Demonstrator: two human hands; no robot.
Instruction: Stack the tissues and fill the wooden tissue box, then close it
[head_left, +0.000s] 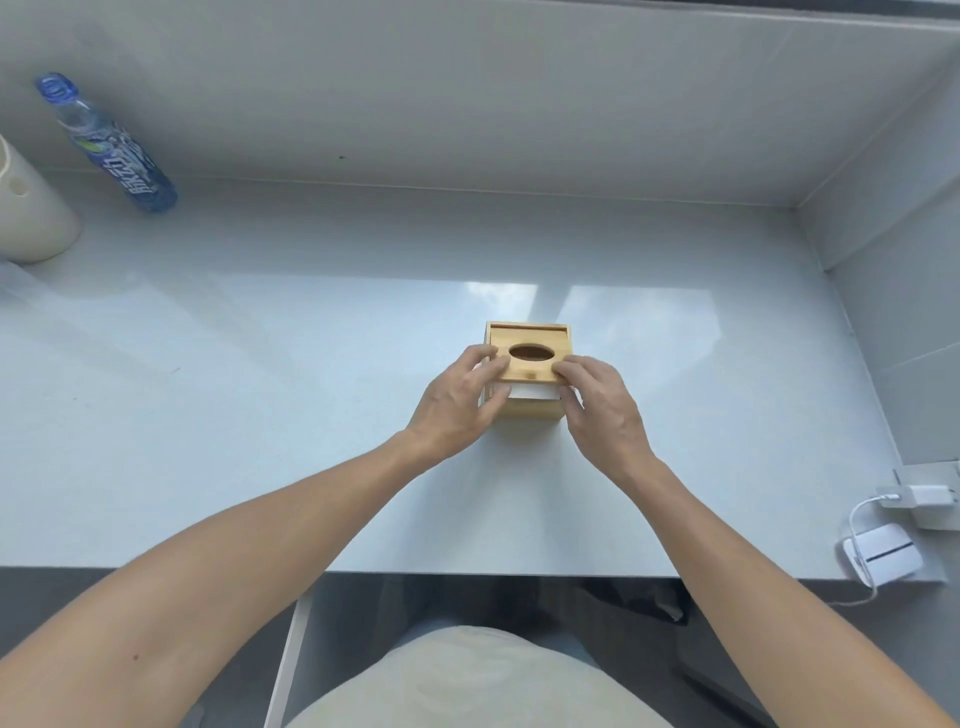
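We see the wooden tissue box (525, 402) on the white table (260, 415), near its middle. The sliding lid (530, 358) with an oval hole is partly closed; white tissues (535, 391) show at the near gap. Our left hand (460, 402) and right hand (597, 400) both pinch the lid's near corners.
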